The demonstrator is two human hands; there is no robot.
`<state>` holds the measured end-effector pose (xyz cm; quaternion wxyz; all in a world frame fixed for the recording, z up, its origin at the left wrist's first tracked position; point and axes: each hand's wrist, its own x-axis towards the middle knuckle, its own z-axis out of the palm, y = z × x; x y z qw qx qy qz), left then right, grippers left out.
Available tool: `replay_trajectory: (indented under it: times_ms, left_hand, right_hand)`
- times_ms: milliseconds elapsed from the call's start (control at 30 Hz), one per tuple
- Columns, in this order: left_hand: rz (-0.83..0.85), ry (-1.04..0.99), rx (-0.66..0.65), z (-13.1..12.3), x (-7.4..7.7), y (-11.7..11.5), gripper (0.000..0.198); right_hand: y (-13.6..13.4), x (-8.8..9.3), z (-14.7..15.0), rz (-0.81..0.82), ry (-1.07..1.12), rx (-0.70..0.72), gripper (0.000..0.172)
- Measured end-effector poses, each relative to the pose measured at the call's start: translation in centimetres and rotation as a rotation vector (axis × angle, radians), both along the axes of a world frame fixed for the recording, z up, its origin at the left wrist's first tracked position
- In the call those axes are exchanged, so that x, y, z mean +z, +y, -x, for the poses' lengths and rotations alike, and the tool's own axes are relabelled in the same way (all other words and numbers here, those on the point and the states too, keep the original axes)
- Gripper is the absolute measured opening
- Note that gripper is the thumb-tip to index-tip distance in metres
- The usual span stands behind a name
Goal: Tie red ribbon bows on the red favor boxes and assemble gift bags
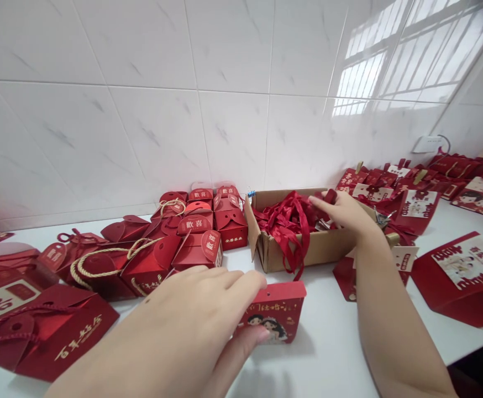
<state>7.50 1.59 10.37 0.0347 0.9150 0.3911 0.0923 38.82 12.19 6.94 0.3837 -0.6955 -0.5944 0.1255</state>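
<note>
A small red gift box [285,294], printed with a cartoon couple, stands upright on the white table. My left hand [195,315] grips it from the left, thumb across its front and fingers behind; the hand hides its left part. Farther off, my right hand [343,209] is over the right end of an open cardboard box [324,247], its fingers closed on a dark red ribbon [329,196]. Loose red ribbons [289,218] fill the cardboard box, and some hang over its front wall.
Several red gift boxes [195,224] stand along the left, some with rope handles [100,258]. More red boxes with white cards [419,204] crowd the right side. A large flat red bag [440,301] lies near the right. The tiled wall [233,132] rises behind.
</note>
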Motion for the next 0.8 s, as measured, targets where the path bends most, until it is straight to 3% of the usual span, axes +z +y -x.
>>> replay_trajectory:
  times_ms: [100, 200, 300, 500, 633, 800]
  left_hand:
    - [0.016, 0.002, -0.005, 0.1, 0.1, 0.2, 0.027]
    - [0.025, 0.01, -0.007, 0.1, 0.2, 0.4, 0.025]
    - [0.062, 0.027, -0.012, -0.3, 0.4, 0.4, 0.02]
    - [0.07, -0.006, -0.003, -1.2, 0.8, 1.1, 0.017]
    - [0.017, -0.064, 0.046, -1.9, 0.8, 2.6, 0.023]
    - [-0.001, -0.219, 0.21, -2.7, 0.5, 3.7, 0.025]
  right_hand:
    - [0.5, -0.2, 0.1, -0.207, 0.379, 0.0, 0.032]
    - [1.2, -0.3, -0.1, -0.327, 0.673, 0.104, 0.023]
    - [1.4, -0.2, -0.1, -0.349, 0.746, 0.164, 0.022]
    - [0.9, 0.3, 1.5, -0.336, 0.725, 0.289, 0.038]
    - [0.7, 0.5, 4.2, -0.319, 0.903, 0.36, 0.029]
    - [0.1, 0.1, 7.2, -0.274, 1.225, 0.62, 0.019]
